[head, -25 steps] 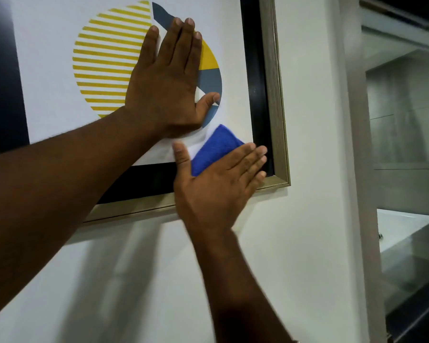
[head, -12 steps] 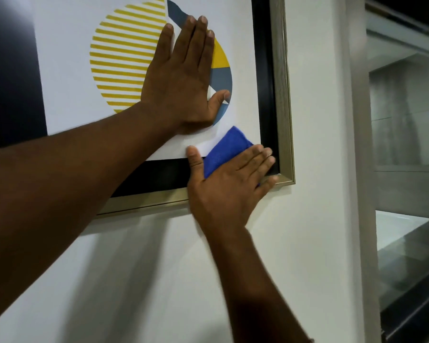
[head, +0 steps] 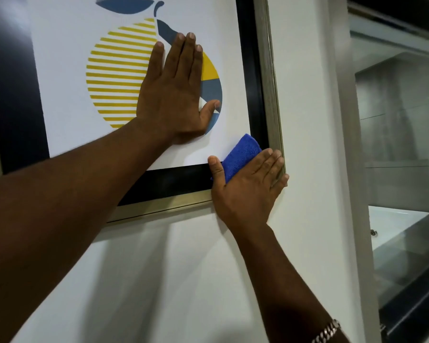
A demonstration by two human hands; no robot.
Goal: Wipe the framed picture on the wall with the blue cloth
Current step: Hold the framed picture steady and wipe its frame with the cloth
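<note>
The framed picture (head: 268,95) hangs on a white wall; it has a metallic outer frame, a black inner border and a print of a yellow-striped and blue fruit. My left hand (head: 174,95) lies flat on the glass over the fruit, fingers together and pointing up. My right hand (head: 245,186) presses the folded blue cloth (head: 243,152) against the picture's lower right corner. The cloth's upper end sticks out above my fingers; the rest is hidden under the palm. My fingertips reach the frame's right edge.
White wall (head: 183,280) spreads below the frame. To the right stands a metal door or window post (head: 342,144) with glass, and behind it a white tub-like fixture (head: 394,224). A metal bracelet (head: 327,331) sits on my right wrist.
My right hand with the cloth has slid right along the picture's bottom edge into the lower right corner. My left hand stays flat on the print. The view has shifted, showing more of the fruit's top.
</note>
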